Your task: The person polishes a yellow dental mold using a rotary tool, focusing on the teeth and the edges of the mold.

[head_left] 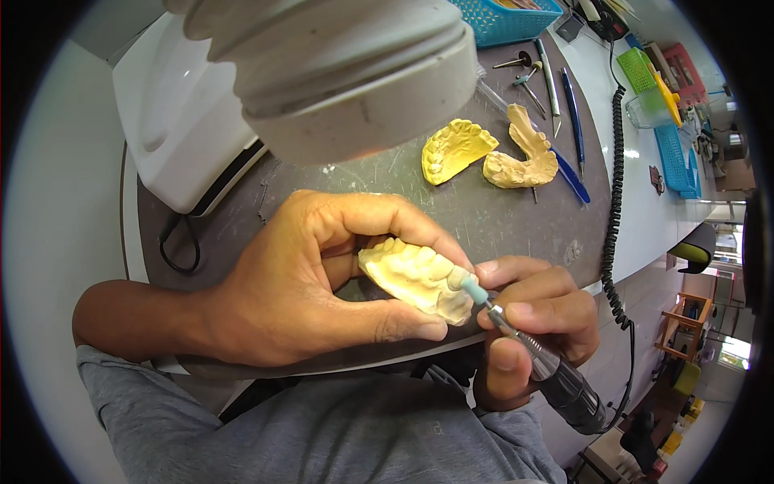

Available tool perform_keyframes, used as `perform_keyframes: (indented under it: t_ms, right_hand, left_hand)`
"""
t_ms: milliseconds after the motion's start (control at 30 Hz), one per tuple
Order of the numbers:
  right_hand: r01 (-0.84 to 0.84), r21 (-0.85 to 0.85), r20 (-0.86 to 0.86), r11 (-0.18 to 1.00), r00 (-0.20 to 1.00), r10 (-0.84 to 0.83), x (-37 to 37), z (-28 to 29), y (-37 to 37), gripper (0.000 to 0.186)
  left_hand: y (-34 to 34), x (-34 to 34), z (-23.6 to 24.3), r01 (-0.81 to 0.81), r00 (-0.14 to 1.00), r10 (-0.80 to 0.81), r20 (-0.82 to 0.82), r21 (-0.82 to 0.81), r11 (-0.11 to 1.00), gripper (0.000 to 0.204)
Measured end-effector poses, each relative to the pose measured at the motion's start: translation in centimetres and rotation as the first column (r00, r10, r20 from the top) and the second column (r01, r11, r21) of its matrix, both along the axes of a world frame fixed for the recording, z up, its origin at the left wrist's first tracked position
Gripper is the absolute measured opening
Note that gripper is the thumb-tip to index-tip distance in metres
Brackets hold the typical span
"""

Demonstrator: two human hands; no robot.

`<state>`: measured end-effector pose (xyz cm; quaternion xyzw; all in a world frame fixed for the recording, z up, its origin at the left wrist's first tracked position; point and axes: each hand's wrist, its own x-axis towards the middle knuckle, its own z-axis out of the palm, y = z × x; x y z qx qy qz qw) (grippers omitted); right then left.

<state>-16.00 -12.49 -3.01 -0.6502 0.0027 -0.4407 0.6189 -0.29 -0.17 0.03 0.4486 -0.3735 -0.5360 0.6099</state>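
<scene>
My left hand [322, 298] is closed round a pale yellow dental cast [403, 272], thumb along its lower side and fingers behind it, the row of teeth facing up. My right hand [540, 315] grips a black and silver rotary handpiece [564, 392] with a coiled cord. Its light blue tip [474, 290] touches a tooth at the cast's right end. Beyond my hands on the grey work mat [226, 266] lie a yellow horseshoe cast [455, 149] and a beige one [520, 165].
A white hose nozzle [347, 97] hangs over the mat, beside a white machine [173, 137]. Pens, burs and a blue tool [571, 177] lie behind the casts. Plastic baskets [679, 160] line the right counter, and a black coiled cord [614, 234] runs down the mat's right side.
</scene>
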Motion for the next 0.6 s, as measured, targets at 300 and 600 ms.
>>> perform_keyframes:
  t_ms: [300, 600]
  right_hand:
    - [0.009, -0.023, 0.028, 1.0, 1.0, -0.008, 0.13, -0.1, -0.12, 0.024]
    - [-0.031, -0.103, 0.033, 0.994, 0.999, 0.034, 0.3, -0.15, -0.27, 0.023]
  left_hand:
    - [0.06, 0.07, 0.02, 0.003, 1.0, -0.003, 0.006, 0.009, 1.0, 0.04]
    - [0.04, 0.01, -0.05, -0.002, 1.0, 0.002, 0.005, 0.004, 1.0, 0.039]
